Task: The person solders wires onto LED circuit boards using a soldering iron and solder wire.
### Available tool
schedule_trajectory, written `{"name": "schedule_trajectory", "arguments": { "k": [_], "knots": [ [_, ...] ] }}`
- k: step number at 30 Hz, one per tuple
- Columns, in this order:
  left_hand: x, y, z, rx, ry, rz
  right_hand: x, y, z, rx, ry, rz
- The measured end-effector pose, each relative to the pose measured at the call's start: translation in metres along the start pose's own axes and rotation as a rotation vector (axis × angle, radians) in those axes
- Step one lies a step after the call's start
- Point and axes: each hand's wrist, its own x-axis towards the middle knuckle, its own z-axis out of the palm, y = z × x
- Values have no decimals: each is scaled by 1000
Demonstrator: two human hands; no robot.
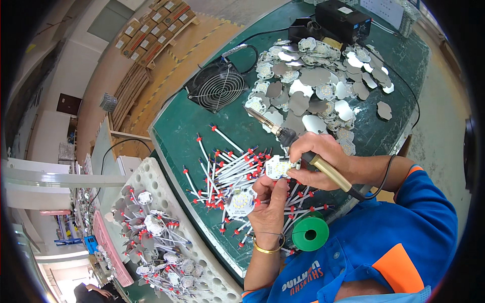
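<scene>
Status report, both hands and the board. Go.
Right hand grips soldering iron. Left hand pinches small LED board. Loose wires crowd underneath.

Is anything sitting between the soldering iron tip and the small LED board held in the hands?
Nothing visible blocks it. The soldering iron in the right hand points away toward the loose discs; the LED board sits pinched at the left hand's fingertips, beside the iron's handle.

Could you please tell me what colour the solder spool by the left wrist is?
Green spool, seen in the head view.
</scene>
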Motion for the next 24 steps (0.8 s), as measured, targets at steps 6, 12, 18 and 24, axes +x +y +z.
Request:
{"name": "schedule_trajectory", "arguments": {
  "k": [6, 12, 18, 24],
  "knots": [
    [-5, 18, -11, -113, 72, 57, 1, 1, -1, 100, 91, -133],
    [-23, 33, -19, -155, 170, 225, -3, -22, -23, 166, -53, -394],
    [-32, 43, -21, -157, 271, 254, -1, -38, -22, 165, -52, -531],
    [-37, 45, -19, -136, 289, 280, -2, -46, -19, 182, -68, -494]
  ]
}}
